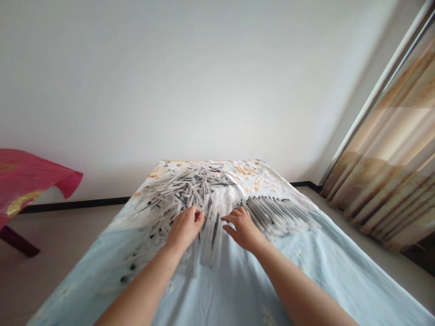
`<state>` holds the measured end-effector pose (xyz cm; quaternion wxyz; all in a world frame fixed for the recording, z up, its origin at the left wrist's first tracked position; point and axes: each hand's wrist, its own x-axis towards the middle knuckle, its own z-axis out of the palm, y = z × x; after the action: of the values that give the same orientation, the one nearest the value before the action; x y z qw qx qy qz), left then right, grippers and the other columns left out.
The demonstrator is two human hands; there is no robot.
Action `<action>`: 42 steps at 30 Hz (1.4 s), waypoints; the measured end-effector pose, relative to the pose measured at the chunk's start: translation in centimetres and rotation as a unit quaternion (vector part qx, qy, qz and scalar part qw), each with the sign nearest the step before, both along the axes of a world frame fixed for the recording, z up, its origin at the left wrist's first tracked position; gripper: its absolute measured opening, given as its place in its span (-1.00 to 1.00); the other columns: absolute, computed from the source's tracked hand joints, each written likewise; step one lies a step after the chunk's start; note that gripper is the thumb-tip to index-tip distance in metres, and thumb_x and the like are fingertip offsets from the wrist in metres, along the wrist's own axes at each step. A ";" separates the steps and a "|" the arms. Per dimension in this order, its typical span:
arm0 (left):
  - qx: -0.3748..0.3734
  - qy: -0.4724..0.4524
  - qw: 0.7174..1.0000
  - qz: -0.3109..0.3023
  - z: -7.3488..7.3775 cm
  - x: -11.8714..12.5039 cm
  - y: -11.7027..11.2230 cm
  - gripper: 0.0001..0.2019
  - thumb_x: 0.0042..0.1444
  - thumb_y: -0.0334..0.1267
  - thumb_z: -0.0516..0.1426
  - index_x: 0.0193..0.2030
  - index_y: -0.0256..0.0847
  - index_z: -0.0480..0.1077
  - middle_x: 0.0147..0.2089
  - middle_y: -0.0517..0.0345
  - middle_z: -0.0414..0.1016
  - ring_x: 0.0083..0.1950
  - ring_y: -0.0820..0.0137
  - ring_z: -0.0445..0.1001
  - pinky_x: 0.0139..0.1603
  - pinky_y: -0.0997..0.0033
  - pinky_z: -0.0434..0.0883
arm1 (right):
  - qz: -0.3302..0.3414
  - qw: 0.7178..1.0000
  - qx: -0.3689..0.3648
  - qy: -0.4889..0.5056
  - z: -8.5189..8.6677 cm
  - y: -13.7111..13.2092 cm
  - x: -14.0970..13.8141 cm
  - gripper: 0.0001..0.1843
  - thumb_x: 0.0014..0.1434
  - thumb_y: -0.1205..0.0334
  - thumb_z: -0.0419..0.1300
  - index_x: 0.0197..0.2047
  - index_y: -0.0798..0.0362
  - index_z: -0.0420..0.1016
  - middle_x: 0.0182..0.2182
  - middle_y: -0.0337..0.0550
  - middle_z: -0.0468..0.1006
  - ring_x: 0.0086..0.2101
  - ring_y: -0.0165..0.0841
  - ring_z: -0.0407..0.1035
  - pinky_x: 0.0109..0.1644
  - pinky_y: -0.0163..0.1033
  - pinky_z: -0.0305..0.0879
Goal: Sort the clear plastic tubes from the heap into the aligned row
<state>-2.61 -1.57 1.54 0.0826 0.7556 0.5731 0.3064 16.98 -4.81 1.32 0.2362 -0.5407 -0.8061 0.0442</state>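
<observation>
My left hand (185, 226) is curled closed at the near edge of a loose heap of pale, translucent tubes (159, 217). Whatever its fingers may hold is hidden. Slim black pen-like sticks (215, 233) lie mixed among the tubes, several of them between my two hands. My right hand (242, 226) is open, palm down, fingers apart and pointing left over the cloth. Just right of it lies a neat slanted row of slim pen-like pieces (278, 215), dark at the far ends and whitish at the near ends.
A light blue and white flowered cloth (231, 294) covers the table. A few small black pieces (127, 274) lie near its left side. A red cloth-covered piece of furniture (37, 181) stands left, a curtain (390, 163) hangs right, and a white wall (217, 81) rises behind.
</observation>
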 end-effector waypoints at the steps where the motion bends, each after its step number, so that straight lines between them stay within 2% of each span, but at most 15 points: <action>1: 0.001 -0.023 1.000 0.007 -0.1 0.0 0.1 -0.80 0.03 -0.17 -0.02 -0.37 -0.21 0.34 -0.40 0.06 0.47 -0.33 0.35 0.42 -0.32 0.43 0.23 | 0.003 1.000 -0.014 -0.010 -0.2 0.4 -0.5 -0.76 0.11 0.13 0.06 -0.18 -0.08 0.47 -0.37 -0.15 0.46 -0.23 -0.26 0.20 -0.16 -0.21 0.03; 3: -0.008 -0.087 0.996 0.018 -0.3 0.0 0.4 -0.82 0.00 -0.16 0.02 -0.38 -0.21 0.34 -0.41 0.08 0.47 -0.36 0.36 0.42 -0.34 0.44 0.25 | -0.013 0.999 -0.034 -0.037 -0.7 1.5 -1.4 -0.76 0.11 0.12 0.04 -0.27 -0.05 0.50 -0.39 -0.14 0.47 -0.24 -0.26 0.21 -0.18 -0.22 0.03; 5: -0.032 -0.176 0.984 0.024 -0.6 0.0 0.8 -0.84 -0.04 -0.17 0.05 -0.40 -0.22 0.33 -0.48 0.13 0.45 -0.47 0.41 0.41 -0.43 0.48 0.26 | -0.044 0.996 -0.044 -0.067 -1.1 2.6 -2.0 -0.73 0.11 0.09 0.02 -0.34 0.00 0.51 -0.39 -0.11 0.48 -0.25 -0.24 0.23 -0.20 -0.21 0.04; 9: -0.118 -0.348 0.930 0.002 -1.4 0.1 1.4 -0.85 -0.06 -0.18 0.06 -0.40 -0.23 0.27 -0.64 0.26 0.37 -0.75 0.53 0.23 -0.71 0.55 0.16 | -0.105 0.986 -0.062 -0.117 -1.5 4.6 -3.0 -0.66 0.08 0.04 0.01 -0.39 0.07 0.52 -0.36 -0.02 0.50 -0.22 -0.17 0.26 -0.20 -0.17 0.05; 11: -0.141 -0.405 0.904 -0.008 -1.6 0.3 1.6 -0.85 -0.08 -0.19 0.07 -0.42 -0.23 0.24 -0.61 0.23 0.39 -0.74 0.53 0.26 -0.77 0.58 0.13 | -0.122 0.980 -0.083 -0.133 -1.6 5.2 -3.4 -0.63 0.07 0.02 0.00 -0.40 0.09 0.52 -0.36 0.02 0.51 -0.21 -0.15 0.28 -0.18 -0.14 0.05; 16: -0.146 -0.501 0.853 -0.007 -1.5 0.7 1.4 -0.85 -0.14 -0.28 0.11 -0.41 -0.25 0.22 -0.48 0.11 0.46 -0.53 0.44 0.44 -0.74 0.63 0.24 | -0.115 0.975 -0.134 -0.134 -1.6 5.8 -4.7 -0.67 0.00 0.05 0.04 -0.39 0.10 0.52 -0.35 0.05 0.52 -0.22 -0.14 0.32 -0.12 -0.09 0.02; 23: -0.146 -0.559 0.816 0.015 -1.1 0.9 1.1 -0.81 -0.15 -0.31 0.13 -0.36 -0.25 0.20 -0.41 0.05 0.50 -0.48 0.39 0.48 -0.71 0.58 0.31 | -0.127 0.980 -0.149 -0.043 -1.4 5.6 -4.9 -0.74 -0.05 0.14 0.07 -0.48 0.09 0.52 -0.47 -0.03 0.53 -0.33 -0.21 0.35 -0.14 -0.10 0.03; 26: -0.157 -0.586 0.795 0.020 -1.2 0.8 1.1 -0.80 -0.15 -0.29 0.14 -0.36 -0.26 0.22 -0.37 0.01 0.51 -0.44 0.40 0.48 -0.66 0.57 0.33 | -0.114 0.979 -0.161 0.058 -1.0 5.3 -3.8 -0.74 -0.03 0.16 0.05 -0.53 0.09 0.50 -0.59 -0.14 0.48 -0.45 -0.34 0.32 -0.28 -0.24 0.08; 28: -0.171 -0.606 0.777 0.018 -1.2 0.8 1.2 -0.79 -0.16 -0.28 0.16 -0.38 -0.28 0.24 -0.36 -0.01 0.51 -0.43 0.40 0.48 -0.62 0.57 0.34 | -0.091 0.968 -0.184 0.147 -0.7 5.2 -2.9 -0.72 -0.02 0.14 0.05 -0.56 0.11 0.48 -0.66 -0.20 0.41 -0.55 -0.42 0.25 -0.42 -0.32 0.05; 30: -0.184 -0.626 0.757 0.014 -1.1 0.7 1.3 -0.80 -0.17 -0.28 0.17 -0.39 -0.29 0.25 -0.36 -0.02 0.52 -0.43 0.41 0.48 -0.60 0.56 0.35 | -0.079 0.945 -0.202 0.243 -0.6 5.2 -2.1 -0.72 -0.04 0.12 0.07 -0.56 0.12 0.47 -0.68 -0.24 0.38 -0.61 -0.47 0.18 -0.50 -0.35 0.01; 32: -0.194 -0.646 0.738 0.009 -1.0 0.6 1.4 -0.80 -0.18 -0.30 0.18 -0.40 -0.29 0.26 -0.37 -0.01 0.52 -0.43 0.41 0.48 -0.58 0.56 0.35 | -0.080 0.912 -0.207 0.346 -0.7 5.3 -1.5 -0.74 -0.07 0.10 0.10 -0.54 0.12 0.46 -0.66 -0.25 0.40 -0.63 -0.50 0.13 -0.52 -0.36 0.00; 37: -0.204 -0.686 0.698 0.009 -0.9 0.4 1.5 -0.83 -0.19 -0.34 0.19 -0.42 -0.30 0.28 -0.38 0.02 0.52 -0.42 0.41 0.49 -0.52 0.54 0.37 | -0.048 0.788 -0.160 0.593 -1.1 5.9 -0.8 -0.83 -0.09 0.14 0.14 -0.51 0.08 0.39 -0.59 -0.25 0.45 -0.61 -0.53 0.10 -0.49 -0.38 0.05; 40: -0.205 -0.711 0.672 0.017 -1.0 0.1 1.7 -0.85 -0.19 -0.38 0.18 -0.43 -0.31 0.30 -0.41 0.03 0.52 -0.41 0.40 0.50 -0.49 0.53 0.39 | -0.067 0.731 -0.124 0.668 -1.0 6.2 -0.4 -0.88 -0.12 0.20 0.15 -0.51 0.08 0.38 -0.60 -0.25 0.43 -0.60 -0.52 0.14 -0.48 -0.38 0.08; 42: -0.202 -0.723 0.661 0.019 -1.1 0.0 1.9 -0.87 -0.18 -0.41 0.17 -0.44 -0.31 0.31 -0.42 0.02 0.52 -0.41 0.41 0.50 -0.48 0.53 0.40 | -0.078 0.711 -0.110 0.691 -0.9 6.3 -0.2 -0.88 -0.13 0.20 0.15 -0.51 0.07 0.38 -0.59 -0.25 0.43 -0.59 -0.51 0.16 -0.47 -0.37 0.10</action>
<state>-2.61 0.29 0.49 0.6157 0.2502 0.3953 0.6341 16.82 1.50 0.37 0.6687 -0.4426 -0.3626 0.4748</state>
